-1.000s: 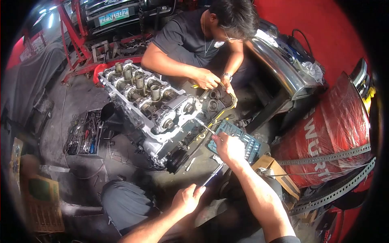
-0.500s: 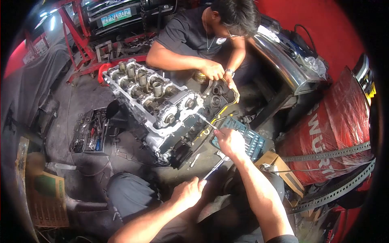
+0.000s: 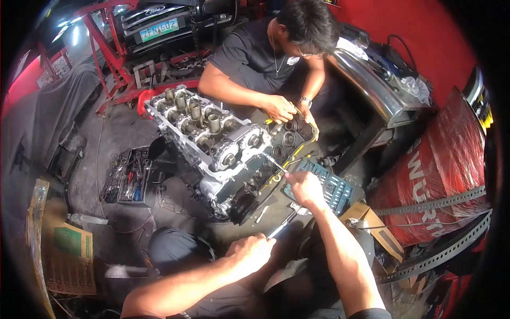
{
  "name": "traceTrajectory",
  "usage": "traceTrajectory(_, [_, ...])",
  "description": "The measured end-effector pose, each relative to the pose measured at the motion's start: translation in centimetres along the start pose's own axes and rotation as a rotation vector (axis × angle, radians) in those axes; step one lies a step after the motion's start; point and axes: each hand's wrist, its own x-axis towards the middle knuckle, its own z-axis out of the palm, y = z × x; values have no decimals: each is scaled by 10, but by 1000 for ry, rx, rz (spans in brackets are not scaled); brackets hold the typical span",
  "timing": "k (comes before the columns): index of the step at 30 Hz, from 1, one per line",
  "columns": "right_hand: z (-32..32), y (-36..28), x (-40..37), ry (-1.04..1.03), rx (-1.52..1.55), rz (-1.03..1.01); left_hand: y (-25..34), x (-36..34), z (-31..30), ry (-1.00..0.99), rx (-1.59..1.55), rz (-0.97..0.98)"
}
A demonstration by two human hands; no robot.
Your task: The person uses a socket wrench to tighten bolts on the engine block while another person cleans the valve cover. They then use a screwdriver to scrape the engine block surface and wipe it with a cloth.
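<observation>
My right hand (image 3: 305, 189) is closed around a slim metal tool (image 3: 275, 162), whose far end overlaps the front edge of the engine (image 3: 212, 141). Lower down, my left hand (image 3: 251, 252) wraps round a second tool, a shiny metal rod (image 3: 281, 226) slanting up and away. The exact kind of either tool cannot be made out. On the engine's top, several upright metal cylinders (image 3: 214, 123) and round gears (image 3: 228, 159) show. Across from me, a person's hands (image 3: 281, 109) hold a yellow item (image 3: 296, 109) over a metal cover (image 3: 289, 138) with a yellow-edged rim.
A teal socket case (image 3: 337, 194) lies right of my right hand, beside a cardboard box (image 3: 366, 220). Left of the engine sits a tray of tools (image 3: 130, 178). A red wrapped drum (image 3: 425, 175) stands at right, near a metal bench (image 3: 372, 93).
The view has shifted, so the engine appears slightly further right and lower. The other person's hand now shows a yellow item over the cover. Both my hands keep hold of their tools.
</observation>
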Motion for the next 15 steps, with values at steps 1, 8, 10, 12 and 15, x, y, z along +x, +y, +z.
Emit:
traceTrajectory(1, [-2, -4, -2, 12, -2, 10, 2, -1, 0, -35, 13, -31])
traceTrajectory(8, [2, 8, 6, -31, -44, -17, 11, -1, -19, -151, 3, -80])
traceTrajectory(10, [-4, -3, 3, -63, 3, 50, 9, -3, -20, -123, -5, -60])
traceTrajectory(12, [-2, -2, 7, -12, -4, 16, 8, -2, -18, -77, -14, -6])
traceTrajectory(15, [-1, 7, 1, -23, -41, -10, 10, -4, -35, -221, -118, 103])
